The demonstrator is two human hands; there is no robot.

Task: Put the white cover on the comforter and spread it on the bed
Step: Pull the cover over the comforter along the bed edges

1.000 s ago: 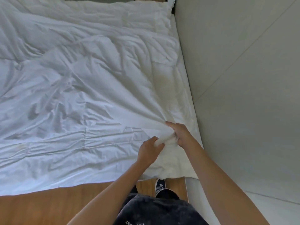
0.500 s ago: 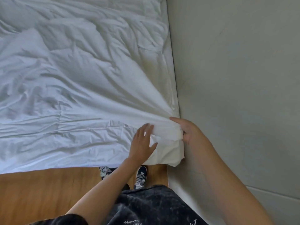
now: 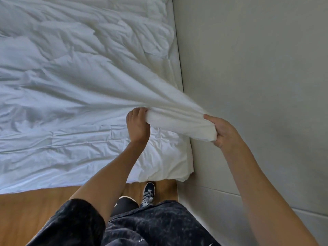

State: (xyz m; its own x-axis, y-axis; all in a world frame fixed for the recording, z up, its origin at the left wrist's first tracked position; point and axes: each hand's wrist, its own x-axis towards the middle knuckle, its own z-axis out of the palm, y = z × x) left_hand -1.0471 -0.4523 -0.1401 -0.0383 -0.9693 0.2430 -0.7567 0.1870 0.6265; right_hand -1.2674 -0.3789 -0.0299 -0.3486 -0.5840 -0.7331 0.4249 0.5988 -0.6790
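The white cover lies wrinkled over the whole bed, and the comforter cannot be told apart from it. Its near right corner is lifted off the bed into a taut fold. My right hand grips the end of that corner, out beyond the bed's right edge by the wall. My left hand holds the same fold a little further left, fingers curled over its edge. Beneath the raised corner, more white bedding rests on the bed's near right corner.
A pale grey wall runs right along the bed's right side. A wooden floor lies along the near edge of the bed. My dark clothing and a dark sneaker show at the bottom.
Both hands have raised the cover's corner off the bed and pulled it right toward the wall. My left hand went from lying flat on the cover to gripping the fold.
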